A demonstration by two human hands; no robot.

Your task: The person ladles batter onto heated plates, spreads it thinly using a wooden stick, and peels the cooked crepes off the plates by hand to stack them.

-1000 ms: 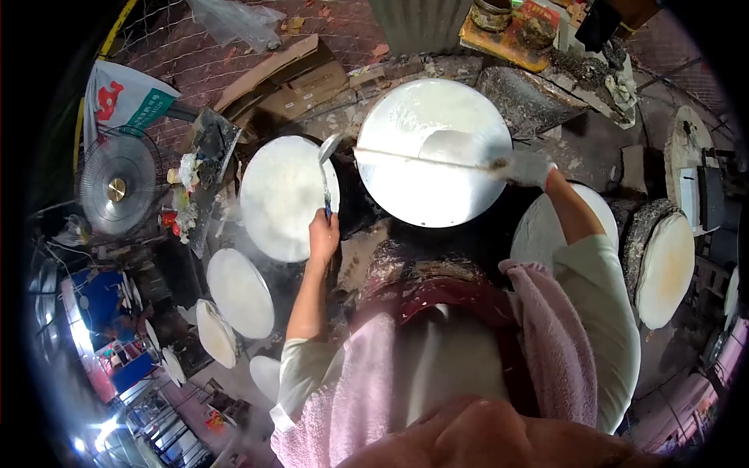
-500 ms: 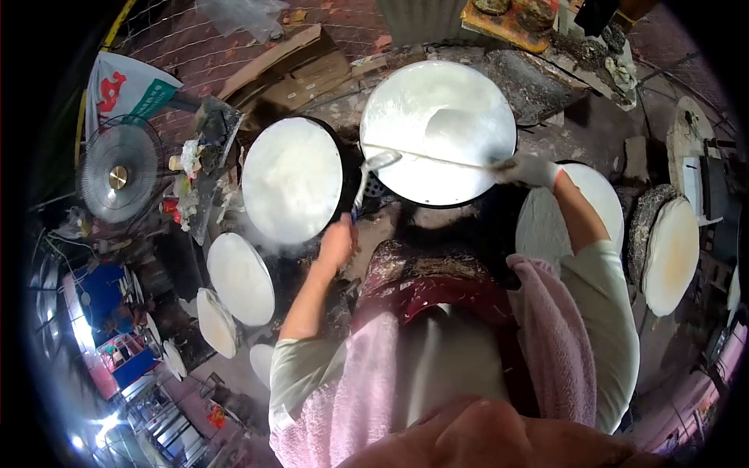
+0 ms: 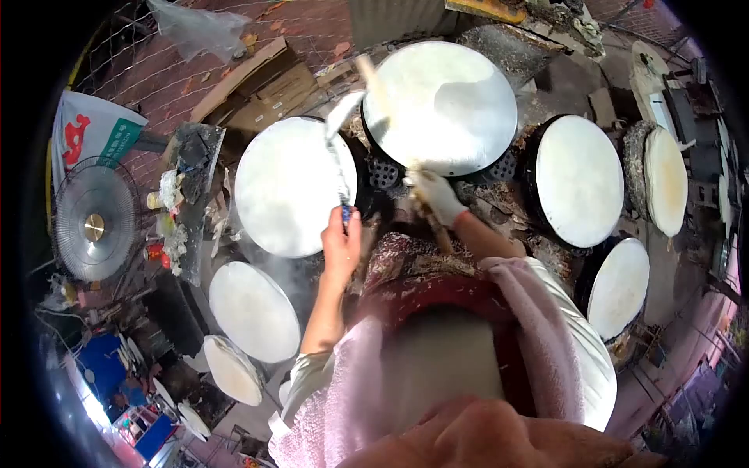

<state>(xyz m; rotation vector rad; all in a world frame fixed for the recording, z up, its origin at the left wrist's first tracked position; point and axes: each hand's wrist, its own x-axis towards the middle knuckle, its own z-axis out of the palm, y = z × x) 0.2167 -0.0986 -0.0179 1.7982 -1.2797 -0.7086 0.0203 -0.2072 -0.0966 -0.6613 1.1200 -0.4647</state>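
Observation:
My bare left hand (image 3: 341, 243) is closed around the blue handle of a spatula (image 3: 339, 160). Its white-smeared blade points away from me, above the right side of the left round griddle (image 3: 289, 187), which is covered by a pale sheet. My right hand (image 3: 438, 196), in a whitish glove, grips a long wooden stick (image 3: 376, 87). The stick's far part is blurred and crosses the left edge of the large middle griddle (image 3: 460, 93); its near end reaches towards my apron. A thin white layer covers the large griddle, and a shadow lies on it.
More pale-covered griddles stand at right (image 3: 579, 181) and lower right (image 3: 619, 288). A stack of round flatbreads (image 3: 667, 181) sits far right. Pale rounds (image 3: 253, 312) lie lower left. A fan (image 3: 94, 226), a cardboard box (image 3: 261, 93) and perforated briquettes (image 3: 383, 173) are around.
My right hand has moved left and nearer my body; the stick has swung from lying across the large griddle to pointing away. The spatula has lifted and turned. The view has shifted.

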